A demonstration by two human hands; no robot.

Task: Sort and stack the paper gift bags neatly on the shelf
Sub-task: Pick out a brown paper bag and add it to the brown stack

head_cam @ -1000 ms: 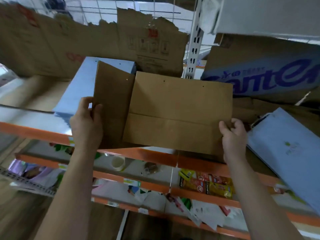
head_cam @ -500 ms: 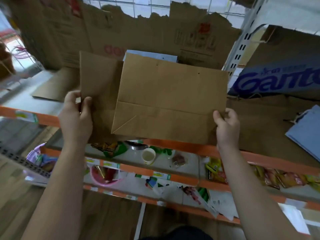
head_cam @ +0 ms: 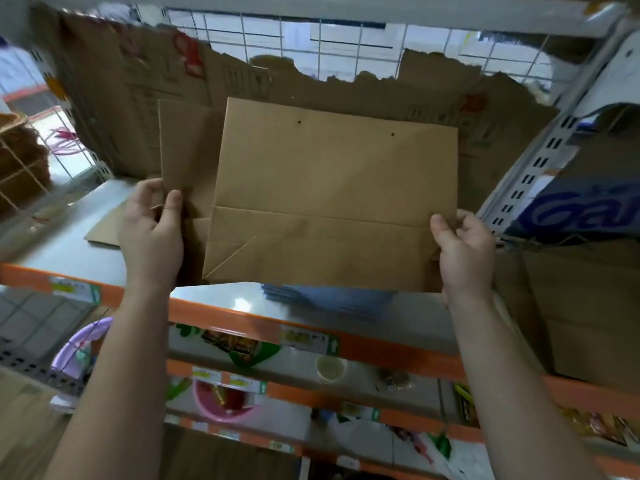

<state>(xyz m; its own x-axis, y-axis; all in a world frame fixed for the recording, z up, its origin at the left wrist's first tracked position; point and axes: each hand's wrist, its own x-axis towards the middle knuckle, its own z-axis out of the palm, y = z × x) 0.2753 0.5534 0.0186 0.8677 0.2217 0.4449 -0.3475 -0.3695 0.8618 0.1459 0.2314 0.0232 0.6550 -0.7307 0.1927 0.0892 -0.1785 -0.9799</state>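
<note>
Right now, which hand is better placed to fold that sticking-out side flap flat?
Left, probably. The left hand grips the side flap of the brown bag, while the right hand pinches the opposite lower corner, away from it.

Plain brown bag (head_cam: pixel 332 195); orange-edged shelf (head_cam: pixel 242 320).

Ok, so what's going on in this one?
A person stands at a store shelf, holding a flattened brown paper bag up with both hands. The left hand pinches the bag's left side panel and the right hand grips its lower right edge. The bag is above the shelf, not yet set down. Beneath it, blue bags lie flat on the shelf, blurred in this frame. Torn cardboard lines the back.
</note>
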